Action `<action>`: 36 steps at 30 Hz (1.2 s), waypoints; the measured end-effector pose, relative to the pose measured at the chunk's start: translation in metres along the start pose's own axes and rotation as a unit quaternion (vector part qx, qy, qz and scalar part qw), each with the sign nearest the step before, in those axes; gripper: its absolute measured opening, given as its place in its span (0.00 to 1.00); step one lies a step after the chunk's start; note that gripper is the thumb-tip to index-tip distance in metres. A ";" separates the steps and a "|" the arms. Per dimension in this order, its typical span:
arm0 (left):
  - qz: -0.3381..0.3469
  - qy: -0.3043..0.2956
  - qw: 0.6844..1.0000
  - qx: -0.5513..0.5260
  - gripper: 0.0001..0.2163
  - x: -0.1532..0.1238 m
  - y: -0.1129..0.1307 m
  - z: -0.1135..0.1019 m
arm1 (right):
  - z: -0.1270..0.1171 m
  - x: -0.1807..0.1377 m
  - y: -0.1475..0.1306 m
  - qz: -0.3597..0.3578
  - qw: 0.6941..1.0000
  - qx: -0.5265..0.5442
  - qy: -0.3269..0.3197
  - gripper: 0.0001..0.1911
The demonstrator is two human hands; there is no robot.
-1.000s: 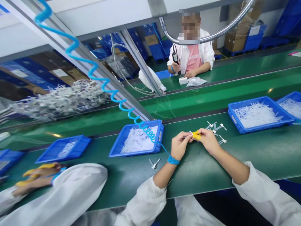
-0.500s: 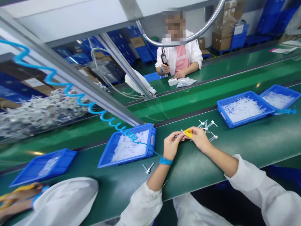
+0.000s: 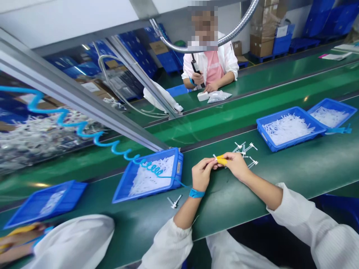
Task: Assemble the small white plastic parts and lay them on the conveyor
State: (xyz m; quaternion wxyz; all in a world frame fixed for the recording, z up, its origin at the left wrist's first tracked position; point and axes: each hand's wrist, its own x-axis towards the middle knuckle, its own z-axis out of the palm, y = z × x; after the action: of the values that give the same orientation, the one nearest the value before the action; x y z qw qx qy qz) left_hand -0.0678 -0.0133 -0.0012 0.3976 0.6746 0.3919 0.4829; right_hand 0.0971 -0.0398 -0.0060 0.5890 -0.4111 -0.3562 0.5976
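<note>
Above the green work surface, my left hand [image 3: 201,173] pinches a small white plastic piece [image 3: 215,157] with a narrow strip sticking up. My right hand [image 3: 238,165] meets it from the other side, fingers closed on the same piece. Yellow covers [image 3: 221,161], which look like finger cots, show at my right fingertips. A blue wrist strap [image 3: 196,193] with a coiled cord [image 3: 153,168] is on my left wrist. Several white plastic pieces with translucent strips [image 3: 243,151] lie just behind my right hand. Another such piece [image 3: 174,202] lies left of my left forearm.
Blue trays of white parts stand left [image 3: 176,168] and right [image 3: 293,140], with further trays [image 3: 353,108] beyond. A co-worker's hand [image 3: 24,239] is at the far left. Across the line, a person [image 3: 214,67] holds a black tool [image 3: 195,66]. A metal post [image 3: 112,108] slants down at left.
The view has shifted slightly. Both my hands stay together on the small piece, with only a slight change in its tilt.
</note>
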 end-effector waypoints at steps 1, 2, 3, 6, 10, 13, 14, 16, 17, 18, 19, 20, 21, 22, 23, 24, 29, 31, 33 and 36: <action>-0.010 0.000 1.000 -0.010 0.08 0.000 0.000 0.000 | 0.000 0.000 -0.002 0.002 1.000 0.003 -0.004 0.13; -0.022 -0.003 1.000 -0.022 0.09 0.000 0.000 0.001 | -0.001 0.001 -0.003 0.004 1.000 0.007 -0.005 0.13; -0.036 -0.005 0.999 -0.034 0.11 0.000 0.000 0.002 | -0.002 0.001 -0.004 0.005 1.000 0.014 -0.002 0.14; -0.072 -0.010 0.995 -0.063 0.14 0.000 -0.002 0.004 | -0.003 0.003 -0.002 0.004 1.000 0.023 0.012 0.15; -0.087 0.002 0.994 -0.066 0.15 -0.001 -0.004 0.005 | -0.003 0.005 0.004 -0.001 1.000 0.005 0.010 0.18; -0.080 -0.004 0.996 -0.047 0.13 -0.002 -0.004 0.003 | -0.003 0.004 0.004 -0.015 1.000 -0.013 0.003 0.18; -0.076 -0.007 0.996 -0.040 0.12 -0.002 -0.004 0.002 | -0.004 0.003 0.004 -0.020 1.000 -0.022 0.000 0.18; -0.066 -0.012 0.997 -0.024 0.11 -0.003 -0.003 0.000 | -0.005 0.002 0.003 -0.026 0.998 -0.048 -0.007 0.15; -0.060 -0.015 0.998 -0.014 0.10 -0.004 -0.003 0.000 | -0.005 0.002 0.003 -0.030 0.998 -0.063 -0.011 0.14; -0.053 -0.016 0.998 -0.005 0.09 -0.004 -0.003 -0.001 | -0.006 0.001 0.002 -0.034 0.996 -0.079 -0.014 0.14; -0.047 -0.017 0.999 0.003 0.09 -0.005 -0.003 -0.001 | -0.007 0.001 0.003 -0.039 0.994 -0.096 -0.015 0.13; -0.044 -0.017 0.999 0.009 0.09 -0.005 -0.003 -0.001 | -0.007 0.000 0.003 -0.043 0.993 -0.112 -0.014 0.13; -0.043 -0.018 0.999 0.012 0.09 -0.005 -0.003 -0.001 | -0.006 0.000 0.004 -0.047 0.991 -0.125 -0.012 0.12; -0.045 -0.017 0.999 0.011 0.09 -0.005 -0.004 -0.001 | -0.005 -0.001 0.005 -0.049 0.990 -0.131 -0.011 0.12; -0.049 -0.015 0.999 0.007 0.09 -0.005 -0.004 0.000 | -0.003 -0.002 0.005 -0.051 0.990 -0.131 -0.010 0.12; -0.054 -0.013 0.998 0.001 0.10 -0.006 -0.004 0.000 | -0.001 -0.003 0.005 -0.052 0.991 -0.124 -0.009 0.11; -0.030 -0.051 0.997 -0.040 0.18 -0.009 -0.001 -0.004 | -0.006 -0.025 -0.013 -0.053 0.994 -0.099 0.007 0.07; -0.006 -0.069 0.995 -0.065 0.23 -0.009 -0.001 -0.007 | -0.027 -0.042 -0.028 -0.062 0.989 -0.128 0.030 0.08; -0.003 -0.064 0.994 -0.083 0.26 -0.009 -0.002 -0.009 | -0.057 -0.060 -0.044 -0.084 0.974 -0.206 0.046 0.07; -0.018 -0.047 0.995 -0.089 0.27 -0.006 -0.006 -0.010 | -0.104 -0.081 -0.062 -0.107 0.933 -0.344 0.012 0.08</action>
State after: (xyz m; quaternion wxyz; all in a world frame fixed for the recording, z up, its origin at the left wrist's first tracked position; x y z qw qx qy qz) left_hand -0.0794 -0.0150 -0.0063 0.4827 0.6511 0.3403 0.4769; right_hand 0.2149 -0.1237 0.0141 0.4760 -0.5550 -0.5750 0.3671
